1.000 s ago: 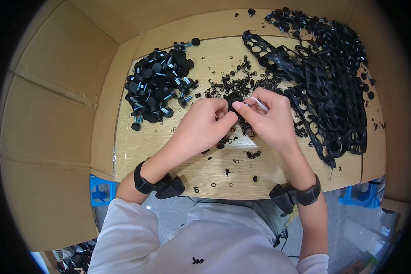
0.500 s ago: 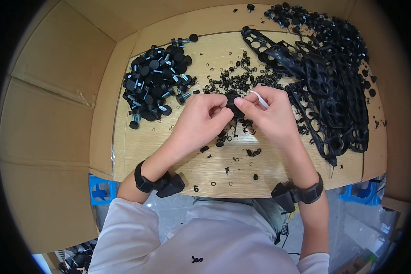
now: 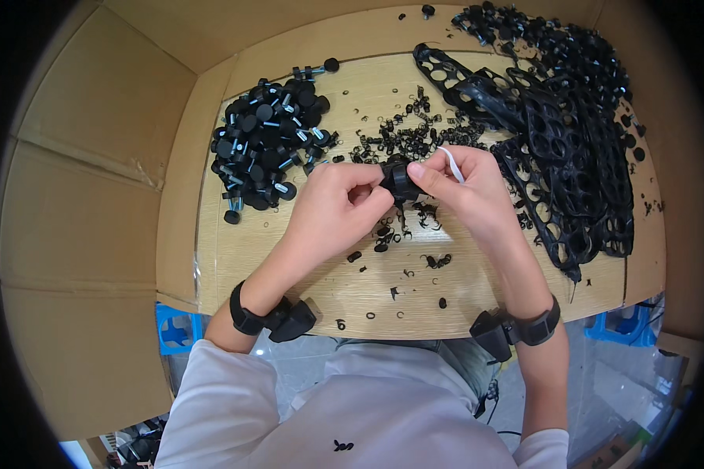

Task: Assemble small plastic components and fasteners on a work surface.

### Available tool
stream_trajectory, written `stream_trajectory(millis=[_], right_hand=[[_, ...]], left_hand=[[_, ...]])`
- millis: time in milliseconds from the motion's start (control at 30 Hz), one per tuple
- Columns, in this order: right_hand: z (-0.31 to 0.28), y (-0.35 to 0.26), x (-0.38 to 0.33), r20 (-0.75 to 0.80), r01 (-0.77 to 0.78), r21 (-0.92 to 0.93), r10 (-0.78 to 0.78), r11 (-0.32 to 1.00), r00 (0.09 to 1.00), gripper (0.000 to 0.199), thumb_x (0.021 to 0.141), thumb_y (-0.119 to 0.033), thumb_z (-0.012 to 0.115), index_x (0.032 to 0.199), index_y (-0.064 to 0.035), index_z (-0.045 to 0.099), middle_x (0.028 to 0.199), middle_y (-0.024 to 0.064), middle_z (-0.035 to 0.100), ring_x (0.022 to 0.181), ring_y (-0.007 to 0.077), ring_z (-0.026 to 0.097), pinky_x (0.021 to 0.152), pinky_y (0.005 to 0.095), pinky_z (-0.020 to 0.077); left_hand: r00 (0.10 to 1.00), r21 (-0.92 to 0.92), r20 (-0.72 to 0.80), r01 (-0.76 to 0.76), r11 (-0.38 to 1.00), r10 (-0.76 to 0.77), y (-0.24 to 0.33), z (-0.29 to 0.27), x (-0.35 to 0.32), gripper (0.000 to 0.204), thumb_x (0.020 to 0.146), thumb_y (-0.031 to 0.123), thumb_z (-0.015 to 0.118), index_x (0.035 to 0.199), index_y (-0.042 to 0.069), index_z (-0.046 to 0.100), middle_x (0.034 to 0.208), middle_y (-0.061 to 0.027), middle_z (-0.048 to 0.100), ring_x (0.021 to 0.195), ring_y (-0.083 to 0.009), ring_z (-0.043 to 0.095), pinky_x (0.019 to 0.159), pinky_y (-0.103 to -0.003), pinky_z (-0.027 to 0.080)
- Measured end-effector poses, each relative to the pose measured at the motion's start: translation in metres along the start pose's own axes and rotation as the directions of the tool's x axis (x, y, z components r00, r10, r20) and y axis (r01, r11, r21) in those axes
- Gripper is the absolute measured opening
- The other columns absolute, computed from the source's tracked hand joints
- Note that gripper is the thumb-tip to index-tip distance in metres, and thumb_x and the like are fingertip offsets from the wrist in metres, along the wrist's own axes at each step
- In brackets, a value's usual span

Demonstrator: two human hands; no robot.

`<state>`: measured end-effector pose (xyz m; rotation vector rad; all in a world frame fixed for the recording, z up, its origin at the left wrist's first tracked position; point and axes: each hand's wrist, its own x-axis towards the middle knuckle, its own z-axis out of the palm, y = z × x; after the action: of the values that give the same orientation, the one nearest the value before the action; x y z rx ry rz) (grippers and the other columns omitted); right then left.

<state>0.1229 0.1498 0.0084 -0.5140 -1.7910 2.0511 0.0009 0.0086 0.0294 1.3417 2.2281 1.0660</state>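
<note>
My left hand (image 3: 338, 202) and my right hand (image 3: 473, 187) meet above the middle of the table. Both are closed, their fingers pinching a black round part (image 3: 400, 179) from either side. Its far details are hidden by the fingers. A thin white strip-like tool (image 3: 451, 165) sticks up between the fingers and thumb of my right hand; its other end cannot be seen. Below and beyond the hands lie black ring-shaped scraps and curled trimmings (image 3: 418, 137).
A heap of black round-headed bolts (image 3: 262, 129) lies on the left of the wooden table (image 3: 328, 289). At the right are stacked black perforated sheets (image 3: 571, 156), with more bolts (image 3: 571, 55) behind. Cardboard walls (image 3: 78, 258) enclose the left, back and right.
My hands have parted slightly, and more of the black round part shows between them. The white tool has tilted a little. The whole view has shifted slightly.
</note>
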Motion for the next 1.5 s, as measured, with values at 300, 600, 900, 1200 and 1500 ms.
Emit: stream_trajectory(millis=[300, 600, 900, 1200, 1500], right_hand=[[-0.034, -0.029, -0.01, -0.157, 0.223, 0.361, -0.177, 0.905, 0.972, 0.023, 0.088, -0.019, 0.068, 0.071, -0.0064, 0.058, 0.057, -0.0091, 0.043, 0.047, 0.0003, 0.029, 0.043, 0.0204, 0.0186], [-0.031, -0.04, -0.007, -0.263, 0.305, 0.088, -0.273, 0.948, 0.925, 0.021, 0.088, -0.017, 0.067, 0.072, -0.0072, 0.058, 0.054, -0.0102, 0.038, 0.045, -0.001, 0.026, 0.042, 0.0201, 0.0158], [-0.027, -0.043, -0.022, -0.215, 0.251, -0.142, -0.278, 0.957, 0.936, 0.017, 0.086, -0.015, 0.07, 0.075, -0.0036, 0.064, 0.059, -0.0101, 0.046, 0.054, -0.0017, 0.031, 0.048, 0.0184, 0.0203], [-0.027, -0.04, -0.032, -0.23, 0.167, -0.133, -0.194, 0.977, 0.954, 0.015, 0.086, -0.015, 0.069, 0.077, -0.0038, 0.065, 0.062, -0.0091, 0.049, 0.053, -0.0017, 0.033, 0.047, 0.0186, 0.0206], [-0.029, -0.041, -0.051, -0.217, 0.104, -0.1, -0.124, 0.99, 0.968, 0.013, 0.088, -0.015, 0.066, 0.09, -0.0024, 0.068, 0.072, -0.0025, 0.061, 0.06, -0.0001, 0.046, 0.053, 0.0164, 0.0324]], left_hand=[[1.0, 0.08, -0.012, 0.023, 0.997, -0.022, -0.023, -0.01, -0.01, 0.022, 0.073, 0.017, 0.059, 0.063, -0.002, 0.054, 0.048, -0.0108, 0.046, 0.044, -0.0227, 0.045, 0.046, -0.034, 0.036], [0.999, 0.004, 0.017, 0.045, 0.999, -0.045, -0.023, -0.008, -0.003, 0.018, 0.078, 0.009, 0.056, 0.068, -0.005, 0.05, 0.051, -0.0025, 0.038, 0.05, -0.0068, 0.036, 0.046, -0.026, 0.031], [0.99, -0.091, 0.137, -0.016, 0.996, 0.029, -0.031, -0.005, 0.002, 0.02, 0.082, 0.008, 0.055, 0.067, -0.002, 0.045, 0.053, 0.0009, 0.038, 0.052, -0.0041, 0.034, 0.046, -0.025, 0.028], [0.955, -0.269, 0.29, 0.013, 0.963, 0.069, -0.027, -0.009, -0.001, 0.025, 0.088, 0.025, 0.063, 0.087, 0.0, 0.067, 0.055, -0.0006, 0.051, 0.051, -0.0064, 0.041, 0.049, -0.024, 0.033], [0.992, -0.199, 0.113, -0.038, 0.979, 0.062, -0.002, -0.031, -0.019, 0.015, 0.088, 0.014, 0.064, 0.094, 0.001, 0.068, 0.072, 0.0024, 0.06, 0.062, -0.0012, 0.049, 0.055, -0.018, 0.038]])
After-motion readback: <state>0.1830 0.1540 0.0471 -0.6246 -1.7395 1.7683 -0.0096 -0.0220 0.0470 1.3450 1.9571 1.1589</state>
